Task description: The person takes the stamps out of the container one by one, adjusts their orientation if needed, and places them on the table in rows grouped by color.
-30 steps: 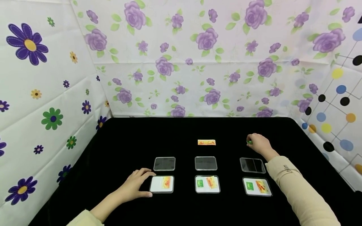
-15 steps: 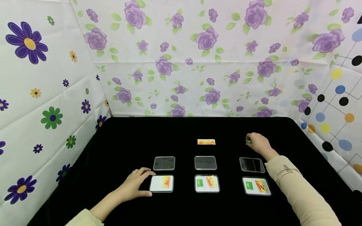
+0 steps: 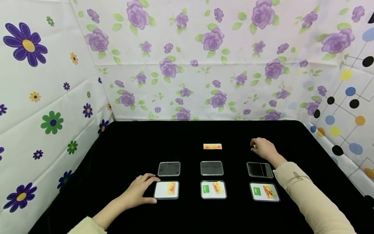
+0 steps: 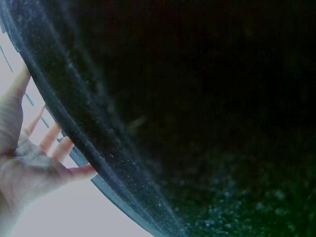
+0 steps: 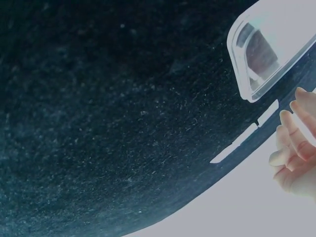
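In the head view, my left hand [image 3: 139,191] rests on the black tablecloth at the left-hand case [image 3: 167,197], with thumb and fingers spread at its left corners. This case holds a white card with one orange stamp [image 3: 171,188]. My right hand [image 3: 264,148] is at the back right, fingers curled, pinching a small green stamp [image 3: 255,146] that is mostly hidden. The right wrist view shows that hand [image 5: 296,148] at the edge, fingers bent, the stamp not visible. The left wrist view catches my left hand [image 4: 34,165] with fingers spread.
The middle case [image 3: 214,197] and right case [image 3: 265,200] each hold a white card with a green and an orange stamp. Three clear lids [image 3: 169,169] lie behind the cases. An orange stamp strip [image 3: 212,146] lies farther back. Flowered sheets [image 3: 187,48] surround the table.
My right hand has shifted slightly left and its thumb and forefinger show farther apart, with less of the green stamp visible. My left hand has stayed by the left case.
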The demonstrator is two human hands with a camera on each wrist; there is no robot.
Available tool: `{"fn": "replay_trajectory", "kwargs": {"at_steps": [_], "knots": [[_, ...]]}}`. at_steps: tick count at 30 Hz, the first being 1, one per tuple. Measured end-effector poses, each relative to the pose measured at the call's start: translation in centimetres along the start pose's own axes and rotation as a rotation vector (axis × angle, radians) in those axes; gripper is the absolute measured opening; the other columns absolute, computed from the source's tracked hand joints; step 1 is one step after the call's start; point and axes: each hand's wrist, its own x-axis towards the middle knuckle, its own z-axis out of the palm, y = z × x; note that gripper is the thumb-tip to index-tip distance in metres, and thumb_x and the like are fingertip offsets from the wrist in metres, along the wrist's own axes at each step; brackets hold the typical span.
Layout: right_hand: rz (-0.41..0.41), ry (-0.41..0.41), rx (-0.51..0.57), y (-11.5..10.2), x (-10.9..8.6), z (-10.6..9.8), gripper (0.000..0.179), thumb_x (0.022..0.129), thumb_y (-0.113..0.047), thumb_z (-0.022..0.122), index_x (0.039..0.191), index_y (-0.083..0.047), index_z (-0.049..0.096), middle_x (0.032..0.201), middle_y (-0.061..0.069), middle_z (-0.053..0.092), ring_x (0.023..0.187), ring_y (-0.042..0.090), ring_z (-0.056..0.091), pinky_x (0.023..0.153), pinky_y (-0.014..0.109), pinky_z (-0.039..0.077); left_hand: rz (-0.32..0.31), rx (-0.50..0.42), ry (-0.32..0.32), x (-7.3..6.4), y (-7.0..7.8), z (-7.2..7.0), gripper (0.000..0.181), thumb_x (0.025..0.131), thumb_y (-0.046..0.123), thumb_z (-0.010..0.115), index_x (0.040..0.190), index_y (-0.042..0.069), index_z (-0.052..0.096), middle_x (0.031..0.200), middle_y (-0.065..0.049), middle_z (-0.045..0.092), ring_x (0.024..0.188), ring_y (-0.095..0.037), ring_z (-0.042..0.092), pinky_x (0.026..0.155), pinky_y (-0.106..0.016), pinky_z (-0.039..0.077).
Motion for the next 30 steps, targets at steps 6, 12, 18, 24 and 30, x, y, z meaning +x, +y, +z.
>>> {"fn": "replay_trajectory", "kwargs": {"at_steps": [6,12,18,24,30], "knots": [[-0.030,0.005,0.028,-0.2,-0.2,0.0,0.019,0.084,-0.008,0.068,0.099,0.003,0.063,0.086,0.017,0.062,0.071,0.025,0.058,0.060,0.039,0.048,0.002,-0.004,0.002,0.0,0.1,0.0,0.069,0.067,0.037,0.081,0.126,0.014,0.053,0.128,-0.014,0.052,0.107,-0.032,0.052,0.088,-0.059,0.043],[-0.012,-0.017,0.038,-0.5,-0.3,0.0,0.019,0.085,-0.009,0.067,0.101,0.002,0.063,0.084,0.014,0.061,0.067,0.020,0.055,0.058,0.036,0.046,0.007,0.005,0.006,0.0,0.1,0.1,0.069,0.067,0.038,0.081,0.126,0.015,0.053,0.128,-0.014,0.052,0.107,-0.032,0.052,0.088,-0.058,0.043],[-0.027,0.002,0.029,-1.2,-0.5,0.3,0.015,0.084,-0.008,0.068,0.097,0.000,0.065,0.069,0.004,0.053,0.057,0.013,0.045,0.053,0.029,0.037,0.003,0.002,0.001,0.1,0.0,0.1,0.069,0.068,0.038,0.080,0.126,0.014,0.053,0.128,-0.014,0.052,0.108,-0.032,0.052,0.089,-0.059,0.043],[-0.104,0.043,0.017,-2.2,-1.0,0.4,0.014,0.083,-0.006,0.069,0.095,0.000,0.064,0.069,0.003,0.052,0.057,0.010,0.043,0.053,0.027,0.035,0.005,-0.013,-0.003,0.1,0.0,0.0,0.069,0.068,0.037,0.080,0.126,0.014,0.053,0.129,-0.014,0.052,0.109,-0.033,0.052,0.089,-0.060,0.042],[-0.174,0.088,0.009,-3.4,-1.6,0.4,0.014,0.081,-0.003,0.070,0.094,0.001,0.064,0.071,0.005,0.053,0.059,0.010,0.043,0.054,0.027,0.036,-0.006,-0.002,-0.006,0.0,0.0,0.0,0.067,0.068,0.039,0.080,0.126,0.015,0.053,0.128,-0.012,0.052,0.107,-0.031,0.052,0.089,-0.060,0.042]]}}
